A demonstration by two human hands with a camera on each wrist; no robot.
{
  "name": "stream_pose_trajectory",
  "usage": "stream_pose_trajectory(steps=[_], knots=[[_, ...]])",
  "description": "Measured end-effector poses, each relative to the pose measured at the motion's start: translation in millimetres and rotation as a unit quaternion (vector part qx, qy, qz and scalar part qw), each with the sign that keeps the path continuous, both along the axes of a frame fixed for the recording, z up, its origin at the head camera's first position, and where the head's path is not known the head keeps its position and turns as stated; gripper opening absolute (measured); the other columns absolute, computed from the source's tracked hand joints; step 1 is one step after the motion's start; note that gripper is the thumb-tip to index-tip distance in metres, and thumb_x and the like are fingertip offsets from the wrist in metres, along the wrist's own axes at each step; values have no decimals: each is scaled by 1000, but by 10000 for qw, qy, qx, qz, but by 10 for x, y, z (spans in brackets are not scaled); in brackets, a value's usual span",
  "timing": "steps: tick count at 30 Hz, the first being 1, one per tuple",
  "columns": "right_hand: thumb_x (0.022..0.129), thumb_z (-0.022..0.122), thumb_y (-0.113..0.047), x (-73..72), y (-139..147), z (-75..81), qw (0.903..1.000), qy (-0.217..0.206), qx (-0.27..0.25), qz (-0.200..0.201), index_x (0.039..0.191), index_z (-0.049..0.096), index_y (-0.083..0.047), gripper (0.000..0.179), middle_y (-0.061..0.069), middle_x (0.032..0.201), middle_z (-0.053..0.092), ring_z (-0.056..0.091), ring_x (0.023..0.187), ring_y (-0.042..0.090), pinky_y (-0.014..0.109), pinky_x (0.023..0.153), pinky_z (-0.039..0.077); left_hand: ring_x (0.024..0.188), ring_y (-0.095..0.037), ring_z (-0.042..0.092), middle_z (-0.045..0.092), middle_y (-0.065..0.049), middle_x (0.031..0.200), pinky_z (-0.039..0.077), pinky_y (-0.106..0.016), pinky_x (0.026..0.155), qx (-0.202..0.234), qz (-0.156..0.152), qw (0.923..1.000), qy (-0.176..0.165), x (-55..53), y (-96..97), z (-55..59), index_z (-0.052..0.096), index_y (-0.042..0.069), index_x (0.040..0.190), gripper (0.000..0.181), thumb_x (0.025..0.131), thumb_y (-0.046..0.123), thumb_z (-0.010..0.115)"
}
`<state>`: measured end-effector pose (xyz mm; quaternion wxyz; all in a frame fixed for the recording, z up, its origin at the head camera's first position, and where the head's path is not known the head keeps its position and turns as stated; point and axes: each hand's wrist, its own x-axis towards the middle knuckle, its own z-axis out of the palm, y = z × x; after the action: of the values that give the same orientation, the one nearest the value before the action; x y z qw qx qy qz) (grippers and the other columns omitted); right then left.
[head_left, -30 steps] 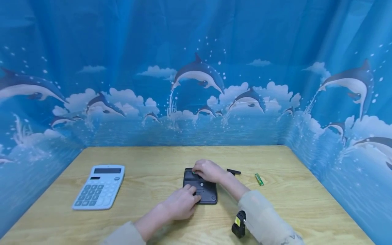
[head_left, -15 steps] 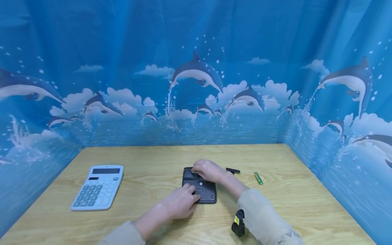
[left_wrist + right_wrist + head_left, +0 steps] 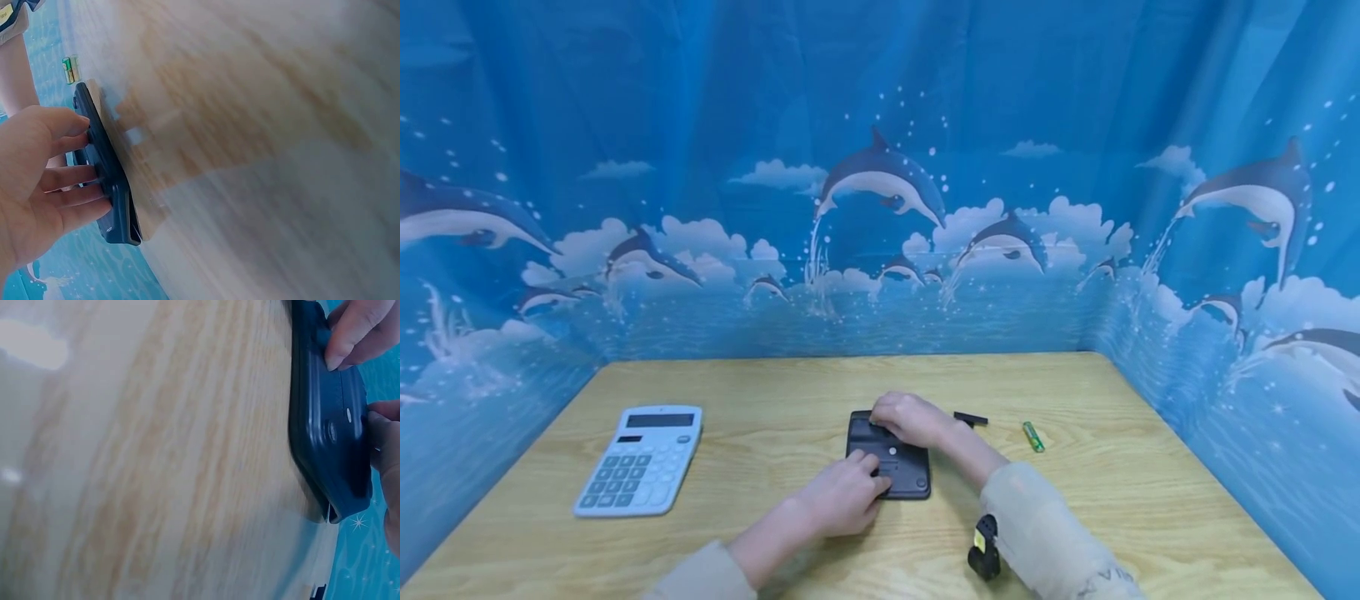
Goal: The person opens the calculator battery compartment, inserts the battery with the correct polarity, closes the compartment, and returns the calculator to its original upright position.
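Note:
A dark calculator-shaped device (image 3: 910, 471) lies back side up on the table, a round foot and a small pale dot showing. My left hand (image 3: 842, 496) rests on its near left part; in the left wrist view the fairly straight fingers (image 3: 75, 197) touch its back. My right hand (image 3: 910, 418) is at the far end, fingers bent down over a recess there, pinching a small battery whose green end barely shows at the fingertips. In the right wrist view the right hand (image 3: 387, 450) reaches over the far side of the device, its fingertips partly hidden.
A white-blue calculator (image 3: 640, 460) lies face up at the left. Right of the device are a thin black strip (image 3: 972, 418), possibly a cover, and a loose green battery (image 3: 1033, 437). A dolphin-print curtain (image 3: 880, 250) encloses the table.
Both hands stay at the device with hardly any movement. Less of the green end shows at my right fingertips now. The head view has shifted slightly.

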<state>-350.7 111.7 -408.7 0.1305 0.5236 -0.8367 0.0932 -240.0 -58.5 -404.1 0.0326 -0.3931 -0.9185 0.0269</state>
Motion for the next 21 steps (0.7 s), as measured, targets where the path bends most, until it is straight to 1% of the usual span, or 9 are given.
stream_pose_trajectory(steps=[4,8,13,18,21], knots=[[90,57,-6,4,5,-12,10000,61,-20,9,98,68,-8,14,3,97,65,60,94,15,22,86,47,93,-18,51,57,-6,101,49,-30,80,31,-36,9999,95,-1,-2,-7,67,13,112,30,86,26,61],[89,58,-5,3,-1,-16,9999,66,-84,20,98,68,-7,14,3,97,65,60,94,15,23,86,47,92,-18,51,56,-6,101,49,-30,80,45,-48,9999,100,-2,-9,-10,67,13,112,30,86,26,61],[89,59,-6,20,-26,20,9998,-18,-36,-202,98,70,-8,15,2,97,66,61,92,14,22,84,48,91,-17,50,56,-5,100,49,-29,78,26,-61,10000,26,-2,-17,-3,67,13,113,30,87,26,61],[88,61,-7,47,-56,65,9990,148,175,-388,97,71,-9,15,0,94,65,60,89,12,22,80,49,90,-17,51,56,-5,99,50,-29,77,15,-62,9999,80,2,-17,-1,67,14,113,30,86,26,61],[87,62,-7,63,-65,77,9986,160,201,-452,96,72,-9,14,0,92,65,60,87,12,22,78,50,90,-17,51,56,-5,100,50,-28,77,20,-86,9999,124,5,-18,-11,67,14,112,29,86,26,61]])
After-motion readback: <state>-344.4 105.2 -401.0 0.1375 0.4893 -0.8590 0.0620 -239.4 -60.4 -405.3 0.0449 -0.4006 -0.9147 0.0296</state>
